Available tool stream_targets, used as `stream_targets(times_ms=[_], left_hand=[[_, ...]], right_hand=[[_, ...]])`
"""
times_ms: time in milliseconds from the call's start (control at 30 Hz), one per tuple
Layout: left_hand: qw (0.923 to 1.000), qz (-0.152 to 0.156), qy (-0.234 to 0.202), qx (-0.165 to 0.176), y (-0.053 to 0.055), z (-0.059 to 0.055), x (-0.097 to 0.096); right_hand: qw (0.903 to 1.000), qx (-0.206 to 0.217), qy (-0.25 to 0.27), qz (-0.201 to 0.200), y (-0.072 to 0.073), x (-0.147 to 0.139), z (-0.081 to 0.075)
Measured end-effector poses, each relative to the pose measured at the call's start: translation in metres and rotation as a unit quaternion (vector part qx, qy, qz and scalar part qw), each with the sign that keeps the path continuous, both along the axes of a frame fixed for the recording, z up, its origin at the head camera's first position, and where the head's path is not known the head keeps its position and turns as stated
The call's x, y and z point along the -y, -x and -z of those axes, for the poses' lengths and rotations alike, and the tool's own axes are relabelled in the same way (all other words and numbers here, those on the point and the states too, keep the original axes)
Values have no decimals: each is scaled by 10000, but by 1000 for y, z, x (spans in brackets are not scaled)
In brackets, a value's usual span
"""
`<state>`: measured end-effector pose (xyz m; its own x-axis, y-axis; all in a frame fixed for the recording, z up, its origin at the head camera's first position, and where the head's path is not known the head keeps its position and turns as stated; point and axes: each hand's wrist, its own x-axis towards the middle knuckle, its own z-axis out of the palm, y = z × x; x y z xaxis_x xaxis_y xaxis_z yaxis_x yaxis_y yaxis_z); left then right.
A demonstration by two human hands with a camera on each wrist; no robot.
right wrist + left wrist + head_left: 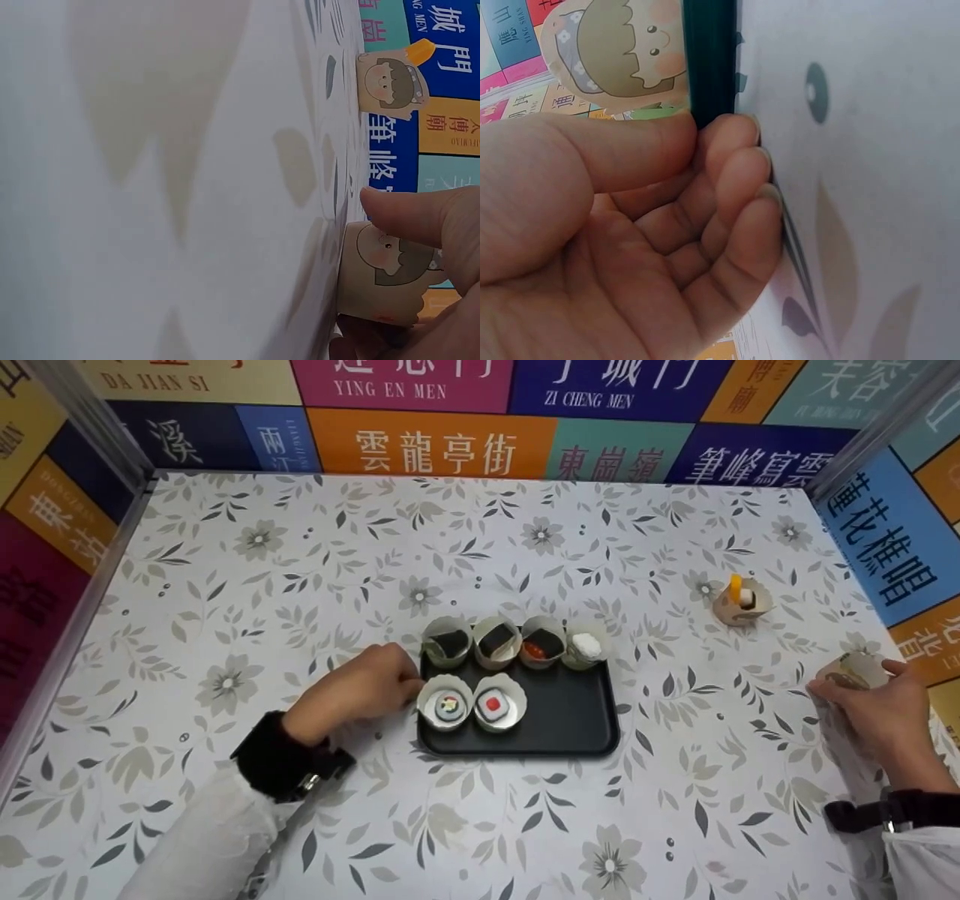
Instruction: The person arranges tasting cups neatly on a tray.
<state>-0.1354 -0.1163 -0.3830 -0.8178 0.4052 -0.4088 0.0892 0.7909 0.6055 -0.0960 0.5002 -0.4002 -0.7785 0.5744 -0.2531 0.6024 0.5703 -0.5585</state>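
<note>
My left hand (pixel 358 688) pinches the left edge of a black tray (pixel 574 720) between thumb and curled fingers. On the tray, paper cups hold small sushi pieces. Several stand in the back row, the rightmost with a white piece (pixel 586 646). Two stand in front: one with a sushi roll (pixel 449 705), one with a red-centred piece (pixel 493 705). At the far right, my right hand (pixel 892 709) grips another paper cup (pixel 379 281), printed with a cartoon face, at the table surface. What that cup contains cannot be made out.
Another paper cup (pixel 733 607) with a yellow piece sticking out stands at the right rear of the table. Colourful printed panels (pixel 427 442) wall in the table's back and both sides. A floral cloth (pixel 300 570) covers the table.
</note>
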Motion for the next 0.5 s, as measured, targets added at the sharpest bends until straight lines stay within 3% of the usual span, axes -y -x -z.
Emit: stream_targets(times_ms=[500], left_hand=[[10000, 13, -27, -47, -1, 0, 0]], right_hand=[[9998, 2, -219, 39, -6, 4, -6]])
